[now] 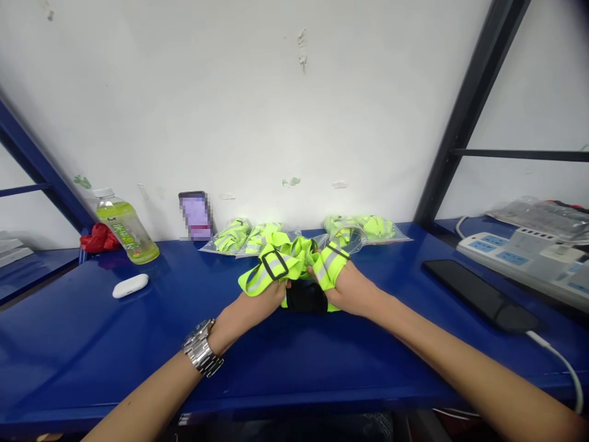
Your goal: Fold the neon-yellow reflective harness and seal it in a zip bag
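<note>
A bundle of neon yellow reflective straps with black buckles and a black patch is held above the middle of the blue table. My left hand, below a silver wristwatch, grips the bundle from the left, its fingers mostly hidden by a strap loop. On the right side, my right hand is closed on the same straps, and one strap lies over its back. The black patch hangs between the two hands.
Bagged yellow straps and more bags lie along the wall. At left are a drink bottle, red cloth, white case and propped phone. At right are a charging phone and power strips.
</note>
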A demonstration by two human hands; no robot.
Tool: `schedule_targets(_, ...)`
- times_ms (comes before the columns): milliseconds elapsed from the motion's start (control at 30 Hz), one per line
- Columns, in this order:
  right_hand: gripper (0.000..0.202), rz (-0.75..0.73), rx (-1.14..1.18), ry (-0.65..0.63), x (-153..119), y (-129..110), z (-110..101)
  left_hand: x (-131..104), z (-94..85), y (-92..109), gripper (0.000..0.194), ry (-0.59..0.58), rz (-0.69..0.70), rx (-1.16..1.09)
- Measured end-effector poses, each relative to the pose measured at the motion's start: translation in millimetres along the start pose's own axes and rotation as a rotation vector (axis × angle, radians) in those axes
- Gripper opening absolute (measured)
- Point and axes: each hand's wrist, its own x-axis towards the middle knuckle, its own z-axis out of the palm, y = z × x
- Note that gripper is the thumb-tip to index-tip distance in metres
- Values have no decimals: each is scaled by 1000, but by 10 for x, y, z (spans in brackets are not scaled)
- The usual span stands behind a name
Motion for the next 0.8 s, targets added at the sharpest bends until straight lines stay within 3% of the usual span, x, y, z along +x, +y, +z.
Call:
schedule_targets(133, 18, -64, -228, -222, -73, -93, 52, -183, 85, 60, 25, -257, 132, 343)
schedule_targets(233, 24, -26, -260, -288, -126, -196, 53, -241, 131, 131, 31, -444, 299, 732)
schedule_targets(300, 27, -29, -270, -312, -139, -242, 54, -248, 133, 167, 29, -493, 376, 838)
schedule_targets(400, 33, -58, -243, -335, -122, -271, 58, -239, 109, 184, 26, -518, 419, 827)
schedule_targets(533, 39, -71, -171, -350, -104, -272, 58, -181, 76, 217, 21, -547, 378, 685)
schedule_targets(667, 46, 35, -138, -445, -132, -237, 54, -51, 38, 352, 13, -545, 242, 588)
schedule_targets(800, 62, 143, -106, -563, -115, -207, 27, 29, 7, 384, 17, -618, 345, 552)
